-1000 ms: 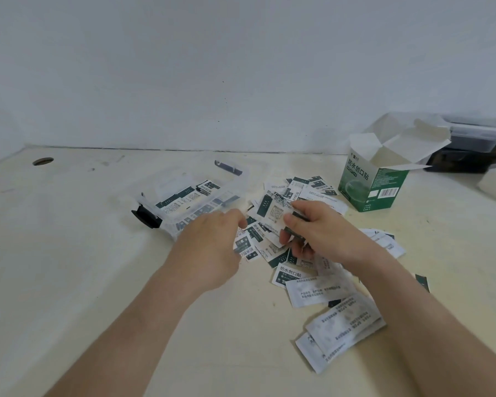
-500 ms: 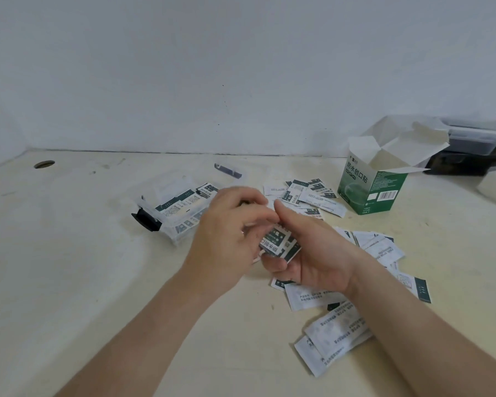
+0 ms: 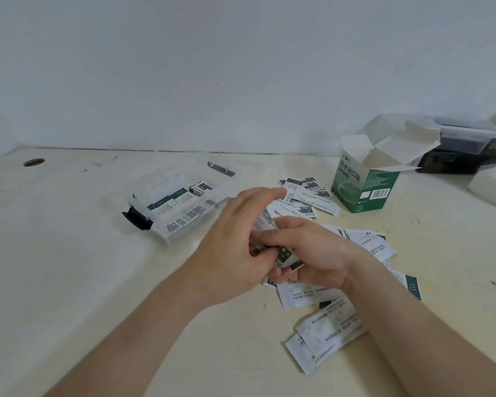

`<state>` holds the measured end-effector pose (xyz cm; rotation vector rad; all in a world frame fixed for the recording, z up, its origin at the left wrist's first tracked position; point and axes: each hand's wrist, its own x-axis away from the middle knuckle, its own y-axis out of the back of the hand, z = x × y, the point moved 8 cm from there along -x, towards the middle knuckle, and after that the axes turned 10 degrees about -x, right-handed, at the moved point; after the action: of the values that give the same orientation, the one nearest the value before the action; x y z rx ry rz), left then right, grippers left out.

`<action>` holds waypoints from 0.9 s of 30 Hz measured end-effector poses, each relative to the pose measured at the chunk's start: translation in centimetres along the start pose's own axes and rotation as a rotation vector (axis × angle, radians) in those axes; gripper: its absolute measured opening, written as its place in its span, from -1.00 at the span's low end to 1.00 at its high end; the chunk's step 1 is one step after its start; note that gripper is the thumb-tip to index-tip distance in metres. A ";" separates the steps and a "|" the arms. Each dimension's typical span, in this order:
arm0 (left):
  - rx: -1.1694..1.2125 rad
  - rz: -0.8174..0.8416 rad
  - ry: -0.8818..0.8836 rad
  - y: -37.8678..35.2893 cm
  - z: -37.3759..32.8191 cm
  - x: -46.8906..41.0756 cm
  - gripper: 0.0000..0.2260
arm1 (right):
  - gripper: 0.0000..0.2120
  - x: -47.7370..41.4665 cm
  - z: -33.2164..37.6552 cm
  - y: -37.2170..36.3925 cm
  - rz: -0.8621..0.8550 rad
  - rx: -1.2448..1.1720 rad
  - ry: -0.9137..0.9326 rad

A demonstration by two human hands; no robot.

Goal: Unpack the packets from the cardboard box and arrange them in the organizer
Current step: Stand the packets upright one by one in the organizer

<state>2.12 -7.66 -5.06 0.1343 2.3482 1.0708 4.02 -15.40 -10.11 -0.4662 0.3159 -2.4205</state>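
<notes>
Wall (image 3: 241, 67): plain pale, runs behind the cardboard box (image 3: 361, 190).
Table (image 3: 69, 282): cream, matte, lightly scuffed. It has a round hole (image 3: 34, 162) far left of the box.
Dark lidded containers (image 3: 464, 138): stacked right of and behind the box.
Organizer (image 3: 155, 193): clear plastic with a black latch (image 3: 136, 220). It sits well left of the box and is partly filled with packets laid flat.
Box: green and white, upright, flaps open. Its inside is not visible.
Left hand (image 3: 235, 247): left of and nearer than the box. Thumb and fingers pinch the far end of the held stack (image 3: 287, 257).
Right hand (image 3: 318, 259): nearer than the box. Fingers curl under the stack with the thumb on top.
Loose packets (image 3: 327, 330): scattered from the box's foot toward the camera, overlapping.
Handling (judgement): the packets are thin paper sachets, very light and flexible, and likely to slide over each other. Hold the stack across its flat faces near the middle and square the edges before lowering it in. A loose grip could let the stack fan out.
</notes>
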 end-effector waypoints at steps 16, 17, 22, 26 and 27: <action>-0.720 0.301 0.314 -5.3 3.0 -4.0 -0.53 | -0.85 1.6 3.5 7.8 -0.506 -0.116 0.271; -0.736 0.277 0.289 -5.3 2.7 -4.1 -0.57 | -0.84 1.6 3.4 7.8 -0.509 -0.114 0.270; -0.526 0.203 0.263 -4.2 2.8 -3.7 -0.78 | -0.84 1.7 3.3 8.1 -0.539 -0.107 0.258; -0.319 0.240 0.330 -3.1 3.9 -3.4 -0.86 | -0.84 1.7 2.9 8.1 -0.554 -0.095 0.236; -0.338 0.230 0.313 -2.8 3.8 -3.5 -0.86 | -0.84 1.8 2.8 8.2 -0.566 -0.090 0.229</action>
<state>7.44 -8.08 -7.59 0.1191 2.4182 1.6912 8.39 -23.08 -9.84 -0.3484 0.4392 -3.0325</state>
